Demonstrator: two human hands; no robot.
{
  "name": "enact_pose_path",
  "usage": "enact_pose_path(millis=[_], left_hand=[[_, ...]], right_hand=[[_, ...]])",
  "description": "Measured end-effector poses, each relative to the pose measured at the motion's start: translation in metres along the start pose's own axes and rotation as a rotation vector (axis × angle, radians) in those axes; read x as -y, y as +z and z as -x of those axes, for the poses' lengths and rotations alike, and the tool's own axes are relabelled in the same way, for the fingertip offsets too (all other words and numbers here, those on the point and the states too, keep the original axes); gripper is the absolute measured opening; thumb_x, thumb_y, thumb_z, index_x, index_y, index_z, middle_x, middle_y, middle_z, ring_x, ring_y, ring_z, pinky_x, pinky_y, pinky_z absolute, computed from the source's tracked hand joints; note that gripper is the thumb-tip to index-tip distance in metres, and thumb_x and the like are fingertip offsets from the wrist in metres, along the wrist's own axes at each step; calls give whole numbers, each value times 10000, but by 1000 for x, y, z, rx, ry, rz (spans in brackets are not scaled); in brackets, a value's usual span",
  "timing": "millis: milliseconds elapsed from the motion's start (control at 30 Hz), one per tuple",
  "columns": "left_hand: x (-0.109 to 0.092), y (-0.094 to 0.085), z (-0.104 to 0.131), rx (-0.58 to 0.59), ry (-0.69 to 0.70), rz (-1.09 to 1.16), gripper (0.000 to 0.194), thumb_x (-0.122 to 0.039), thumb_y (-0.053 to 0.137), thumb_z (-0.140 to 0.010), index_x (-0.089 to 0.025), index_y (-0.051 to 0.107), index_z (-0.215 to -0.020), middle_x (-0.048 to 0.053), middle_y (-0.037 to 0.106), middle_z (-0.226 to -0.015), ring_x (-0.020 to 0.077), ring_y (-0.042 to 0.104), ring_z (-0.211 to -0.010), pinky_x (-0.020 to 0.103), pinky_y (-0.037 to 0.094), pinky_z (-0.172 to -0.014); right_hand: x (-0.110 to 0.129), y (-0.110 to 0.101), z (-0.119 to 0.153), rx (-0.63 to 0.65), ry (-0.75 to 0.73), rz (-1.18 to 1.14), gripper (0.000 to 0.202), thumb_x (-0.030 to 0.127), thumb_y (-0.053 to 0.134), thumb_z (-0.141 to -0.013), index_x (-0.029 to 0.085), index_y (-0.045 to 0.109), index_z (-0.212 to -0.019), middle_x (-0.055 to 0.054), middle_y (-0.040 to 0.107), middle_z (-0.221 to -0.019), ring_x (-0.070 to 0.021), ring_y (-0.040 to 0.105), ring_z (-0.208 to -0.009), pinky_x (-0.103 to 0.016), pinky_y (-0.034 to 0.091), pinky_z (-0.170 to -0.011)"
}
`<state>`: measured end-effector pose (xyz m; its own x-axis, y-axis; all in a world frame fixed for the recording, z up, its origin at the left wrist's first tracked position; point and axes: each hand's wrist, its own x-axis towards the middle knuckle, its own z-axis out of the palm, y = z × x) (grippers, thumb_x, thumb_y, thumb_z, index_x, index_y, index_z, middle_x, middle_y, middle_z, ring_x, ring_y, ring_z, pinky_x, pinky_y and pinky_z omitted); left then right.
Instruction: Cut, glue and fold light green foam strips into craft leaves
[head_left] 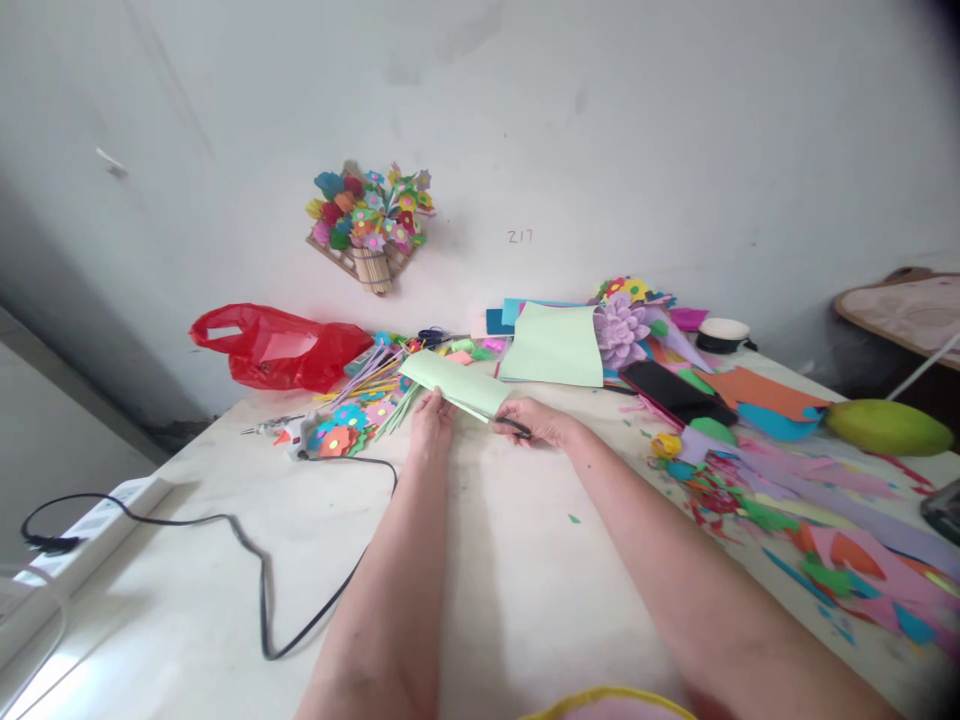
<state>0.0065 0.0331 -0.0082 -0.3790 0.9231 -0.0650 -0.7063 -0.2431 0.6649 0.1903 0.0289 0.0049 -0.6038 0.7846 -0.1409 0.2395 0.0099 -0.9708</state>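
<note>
A pale green sheet is held up over the middle of the white table. Its lower left edge is pinched by my left hand, fingers closed on it. At the sheet's right end, my right hand is closed round dark-handled scissors; their blades are mostly hidden by the paper. Thin pale green strips lie just left of my left hand. Behind the hands, a larger pale green sheet rests on a stack of coloured sheets.
A glue gun with a black cord lies at the left, near paper flowers and a red bag. At the right are a black phone, coloured scraps and a green-yellow oval object.
</note>
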Motion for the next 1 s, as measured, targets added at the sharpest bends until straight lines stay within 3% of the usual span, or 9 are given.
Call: enact_pose_path(millis=[200, 533, 733, 867, 1000], left_hand=[[-1, 3, 3, -8, 25, 19, 79, -78, 517, -742, -134, 542, -693, 2, 618, -604, 102, 591, -559, 262, 491, -644], [0, 2, 2, -3, 23, 30, 94, -77, 511, -747, -142, 537, -684, 0, 619, -614, 110, 600, -598, 277, 491, -668], [3, -3, -3, 20, 28, 41, 61, -85, 558, -706, -135, 540, -676, 5, 619, -635, 108, 603, -611, 275, 482, -693], [5, -3, -1, 41, 13, 23, 60, -105, 598, -681, -135, 547, -670, 7, 622, -645, 116, 605, -617, 281, 479, -685], [5, -1, 2, 34, 18, 28, 74, -102, 597, -686, -139, 540, -657, 2, 621, -638, 117, 608, -619, 277, 484, -670]], right_hand=[[2, 0, 3, -10, -56, 4, 325, 322, 645, -667, 178, 408, -836, 13, 630, -552, -62, 480, -313, -124, 214, -256], [2, -3, 3, 84, -68, -22, 494, 325, 623, -697, 157, 451, -1129, 3, 645, -597, -60, 493, -340, -131, 255, -276], [1, 1, 2, 74, -47, 10, 322, 374, 626, -677, 118, 594, -870, 15, 604, -555, -22, 434, -320, -131, 204, -271], [3, 5, 2, 75, -70, 40, 298, 417, 612, -671, 123, 567, -691, 31, 570, -523, -20, 434, -325, -137, 200, -271], [6, 7, 1, 72, -71, 41, 291, 406, 630, -651, 131, 538, -654, 40, 551, -510, -22, 442, -332, -137, 205, -272]])
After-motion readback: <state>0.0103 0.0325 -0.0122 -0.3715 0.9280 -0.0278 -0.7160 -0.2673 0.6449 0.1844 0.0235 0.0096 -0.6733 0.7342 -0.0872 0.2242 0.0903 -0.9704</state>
